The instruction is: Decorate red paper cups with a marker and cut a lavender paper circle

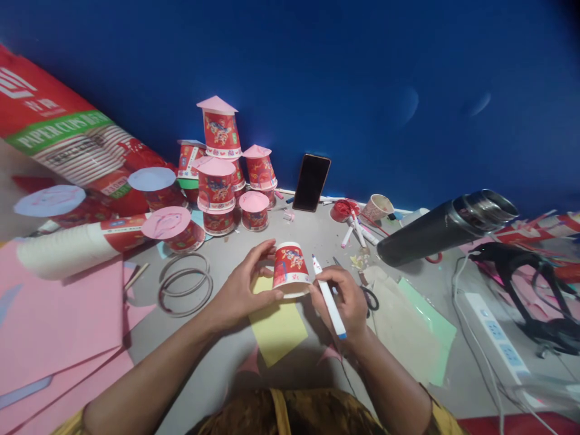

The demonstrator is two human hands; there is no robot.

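Note:
A red patterned paper cup [290, 264] is tipped upside down in front of me, its open rim toward my body. My left hand [247, 284] grips the cup from the left, thumb near the rim and fingers round the far side. In my right hand [347, 296] is a white marker with a blue end [331, 305], its uncapped tip pointing away beside the cup. Fingertips of that hand come close to the cup's rim; whether they touch it I cannot tell. Under the cup lies a yellow paper sheet [281, 335].
Stacked cups with pink paper tops [216, 187] stand at the back left. A phone [311, 182] leans on the blue wall. Dark scissors [371, 298] lie right of my hand. A black thermos [435, 229] and power strip [496, 335] are right; pink paper [63, 326] is left.

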